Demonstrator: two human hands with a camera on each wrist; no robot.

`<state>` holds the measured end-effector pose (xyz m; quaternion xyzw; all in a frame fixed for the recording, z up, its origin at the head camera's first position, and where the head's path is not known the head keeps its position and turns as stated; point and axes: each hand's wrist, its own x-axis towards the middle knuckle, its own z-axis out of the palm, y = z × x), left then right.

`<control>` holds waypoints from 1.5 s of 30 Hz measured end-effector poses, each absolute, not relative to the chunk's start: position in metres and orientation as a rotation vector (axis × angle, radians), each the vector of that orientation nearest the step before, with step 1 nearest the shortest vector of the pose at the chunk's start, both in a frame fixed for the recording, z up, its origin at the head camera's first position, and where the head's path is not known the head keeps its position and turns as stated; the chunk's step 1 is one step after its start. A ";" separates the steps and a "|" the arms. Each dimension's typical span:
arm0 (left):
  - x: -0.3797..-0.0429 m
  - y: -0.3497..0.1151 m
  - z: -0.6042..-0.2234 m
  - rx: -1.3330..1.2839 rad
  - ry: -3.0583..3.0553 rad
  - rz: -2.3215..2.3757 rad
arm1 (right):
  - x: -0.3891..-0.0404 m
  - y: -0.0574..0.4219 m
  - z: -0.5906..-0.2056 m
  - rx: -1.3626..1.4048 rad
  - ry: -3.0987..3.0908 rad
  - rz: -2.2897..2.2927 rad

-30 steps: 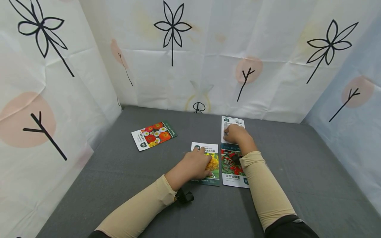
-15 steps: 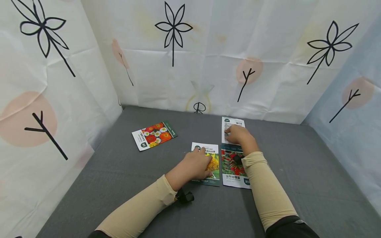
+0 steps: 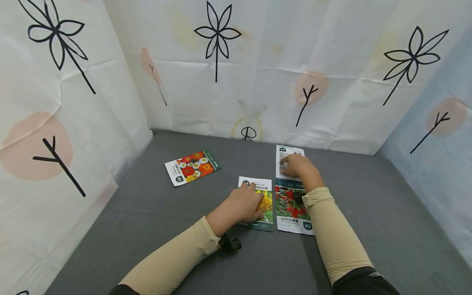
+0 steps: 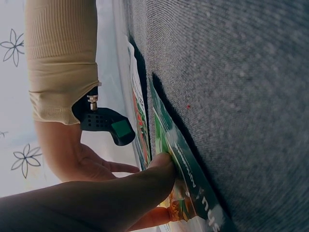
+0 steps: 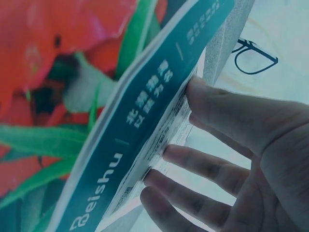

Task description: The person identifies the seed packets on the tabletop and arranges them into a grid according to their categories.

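Observation:
My left hand point(image 3: 242, 203) rests on a seed packet with yellow flowers point(image 3: 264, 207), its fingers spread over the front. In the left wrist view, the thumb lies by that packet's green lower band point(image 4: 186, 157). My right hand point(image 3: 299, 167) touches a white, text-covered seed packet point(image 3: 281, 152) at the back, and its fingers hide part of the print. Just below that one lies a seed packet with red flowers point(image 3: 289, 203), partly covered by the right wrist. The right wrist view shows the right hand's fingertips point(image 5: 155, 179) at the white packet's printed surface, beyond the red packet's teal band point(image 5: 140, 116).
A seed packet with orange, red and white flowers point(image 3: 195, 167) lies tilted at the back left of the grey tabletop point(image 3: 147, 229). White cloth walls point(image 3: 273, 53) with drawn flowers enclose the table at the back and sides.
My right hand and wrist have shifted slightly to the right, showing a little more of the red-flower packet. The left hand stays on the yellow-flower packet, and the packets keep their places.

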<state>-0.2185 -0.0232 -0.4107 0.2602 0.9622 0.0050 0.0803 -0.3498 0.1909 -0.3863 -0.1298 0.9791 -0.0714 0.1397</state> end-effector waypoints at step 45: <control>-0.218 -0.024 -0.408 0.814 2.911 0.013 | -0.353 0.205 -0.393 -0.377 2.712 -0.381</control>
